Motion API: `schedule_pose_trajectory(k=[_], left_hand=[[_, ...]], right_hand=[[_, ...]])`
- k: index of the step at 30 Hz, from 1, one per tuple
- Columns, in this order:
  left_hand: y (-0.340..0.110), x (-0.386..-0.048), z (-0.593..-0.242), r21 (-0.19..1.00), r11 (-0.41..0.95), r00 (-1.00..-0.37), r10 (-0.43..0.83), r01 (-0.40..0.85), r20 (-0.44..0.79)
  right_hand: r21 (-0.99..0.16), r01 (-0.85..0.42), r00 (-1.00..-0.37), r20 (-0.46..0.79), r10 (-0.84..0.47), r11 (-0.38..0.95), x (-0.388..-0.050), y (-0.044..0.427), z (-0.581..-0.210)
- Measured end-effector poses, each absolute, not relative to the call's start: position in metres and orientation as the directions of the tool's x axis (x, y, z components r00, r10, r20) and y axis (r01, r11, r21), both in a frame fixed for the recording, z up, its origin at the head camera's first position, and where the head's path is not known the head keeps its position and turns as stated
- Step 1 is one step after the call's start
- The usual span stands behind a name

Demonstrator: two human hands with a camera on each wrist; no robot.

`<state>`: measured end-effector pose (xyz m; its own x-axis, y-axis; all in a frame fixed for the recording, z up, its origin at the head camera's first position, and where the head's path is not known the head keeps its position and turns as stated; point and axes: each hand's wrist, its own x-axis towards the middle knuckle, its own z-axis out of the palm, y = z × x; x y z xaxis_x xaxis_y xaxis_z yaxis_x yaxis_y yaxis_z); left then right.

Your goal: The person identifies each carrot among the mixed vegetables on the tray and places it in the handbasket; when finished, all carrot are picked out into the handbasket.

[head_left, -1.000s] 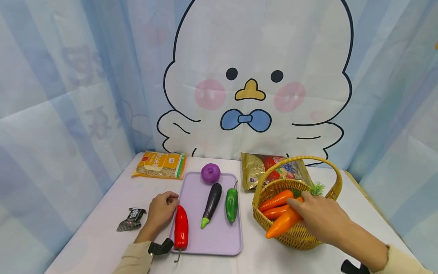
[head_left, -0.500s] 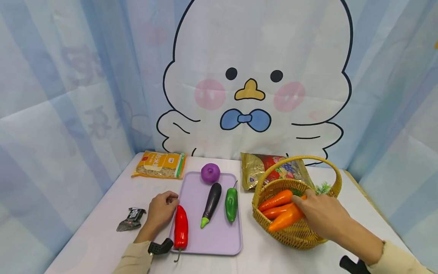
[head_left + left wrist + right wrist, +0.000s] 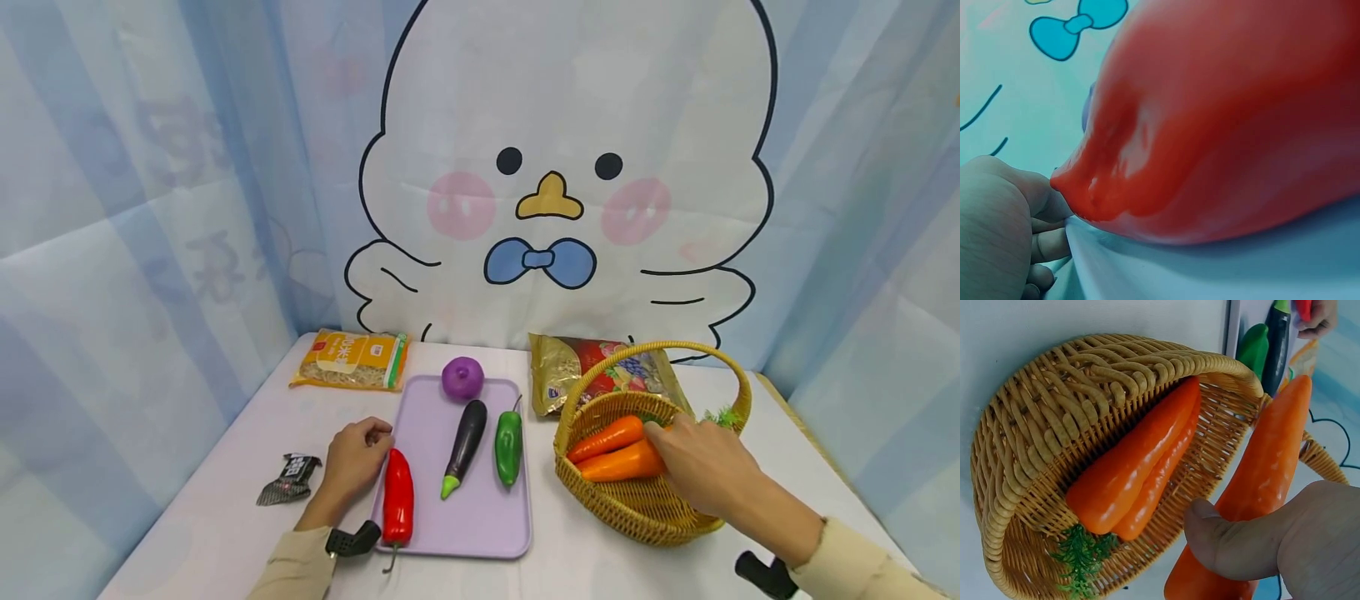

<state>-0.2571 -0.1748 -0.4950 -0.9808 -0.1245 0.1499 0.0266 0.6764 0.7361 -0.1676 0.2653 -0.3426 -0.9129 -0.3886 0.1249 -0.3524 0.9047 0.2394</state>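
Observation:
In the head view, my right hand (image 3: 701, 467) grips an orange carrot (image 3: 624, 463) low over the wicker basket (image 3: 637, 523). The right wrist view shows my thumb laid across this carrot (image 3: 1266, 462), with two other carrots (image 3: 1141, 469) lying inside the basket. At the lilac tray's (image 3: 465, 533) left edge, the fingers of my left hand (image 3: 354, 457) are curled and hold the rim. Just beside them lies a red chili pepper (image 3: 397, 500), its stem hanging past the tray's near edge. The tray also bears an eggplant (image 3: 465, 446), a green pepper (image 3: 507, 448) and a purple onion-like vegetable (image 3: 462, 379).
A yellow grain bag (image 3: 350, 361) lies at the back left of the white table. Behind the basket, whose tall handle (image 3: 652, 345) arches over it, is a gold and red bag (image 3: 555, 375). A small black packet (image 3: 289, 480) sits left of my left hand.
My right hand has lowered the carrot into the basket's opening, its tip shifting up and leftward beside the other carrots. The left hand and the tray have stayed still.

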Motion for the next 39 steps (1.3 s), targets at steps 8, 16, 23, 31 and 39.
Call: schedule_pose_trajectory(k=[8,16,23,31,39], left_hand=[[-0.175,-0.257,-0.496,0.732,0.681,-0.981,-0.124,0.027,0.151],[-0.174,-0.258,-0.495,0.735,0.677,-0.982,-0.127,0.017,0.140],[-0.175,-0.257,-0.495,0.736,0.677,-0.982,-0.131,0.012,0.136],[-0.175,-0.257,-0.496,0.735,0.678,-0.982,-0.129,0.017,0.141],[-0.176,-0.256,-0.496,0.737,0.674,-0.979,-0.121,0.041,0.165]], right_hand=[[0.241,-0.329,-0.932,0.076,-0.355,0.913,-0.170,0.261,-0.346],[0.217,-0.312,-0.943,0.050,-0.330,0.925,-0.171,0.261,-0.352],[0.203,-0.316,-0.944,0.029,-0.328,0.927,-0.172,0.262,-0.356],[0.194,-0.295,-0.955,-0.015,-0.297,0.936,-0.175,0.263,-0.361],[0.169,-0.273,-0.961,-0.085,-0.262,0.947,-0.179,0.261,-0.367]])
